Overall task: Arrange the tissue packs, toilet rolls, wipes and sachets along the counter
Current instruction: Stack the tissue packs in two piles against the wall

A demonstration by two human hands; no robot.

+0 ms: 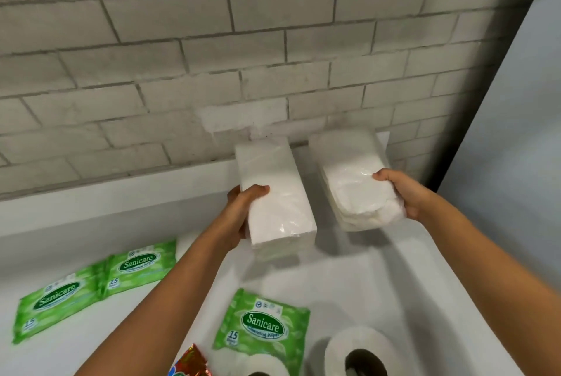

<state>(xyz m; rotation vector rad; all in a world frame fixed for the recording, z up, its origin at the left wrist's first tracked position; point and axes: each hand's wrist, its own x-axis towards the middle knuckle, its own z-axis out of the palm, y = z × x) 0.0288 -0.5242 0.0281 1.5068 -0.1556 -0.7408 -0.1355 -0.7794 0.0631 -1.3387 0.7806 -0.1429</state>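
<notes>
Two white tissue packs in clear wrap lie side by side near the back wall. My left hand [241, 211] grips the near end of the left tissue pack [273, 193]. My right hand [403, 193] grips the near right corner of the right tissue pack [355, 181]. Three green Sanicare wipes packs lie on the white counter [349, 281]: two at the left [57, 305] [139, 264] and one in front [264, 327]. Two toilet rolls stand at the bottom edge [358, 351] [261, 366]. A red foil sachet [189, 363] peeks in beside them.
A grey brick-pattern wall [212, 56] rises behind the counter. A pale panel [510, 147] closes off the right side. A raised white ledge [91, 202] runs along the foot of the wall at the left.
</notes>
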